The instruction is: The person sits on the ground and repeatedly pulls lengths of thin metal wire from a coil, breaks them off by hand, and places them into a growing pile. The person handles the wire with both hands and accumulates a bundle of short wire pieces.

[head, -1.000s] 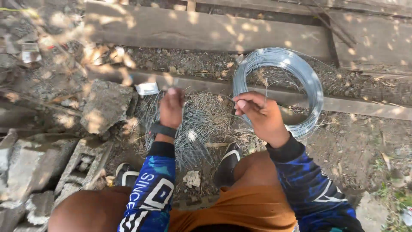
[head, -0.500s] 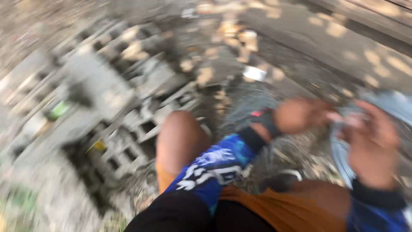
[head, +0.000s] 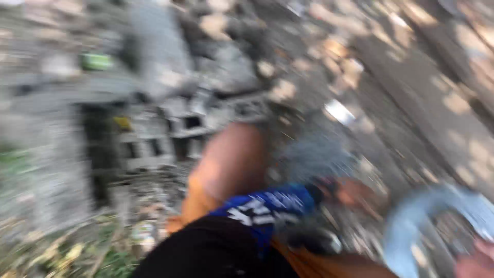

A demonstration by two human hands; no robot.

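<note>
Everything's smeared. Hollow concrete blocks (head: 170, 134) are stacked well left of the hands. A wire coil (head: 411, 226) is propped beside the right hand (head: 476, 262), within reach; left hand (head: 355, 193) just left of it. Grip can't be told.

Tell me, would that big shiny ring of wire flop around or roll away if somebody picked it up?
The wire coil looks like many thin loops bundled together, so it would probably sag and spring rather than stay stiff. Being a round hoop, it might roll if stood on edge. The picture is very blurred, and the right hand at its edge may steady it.
</note>
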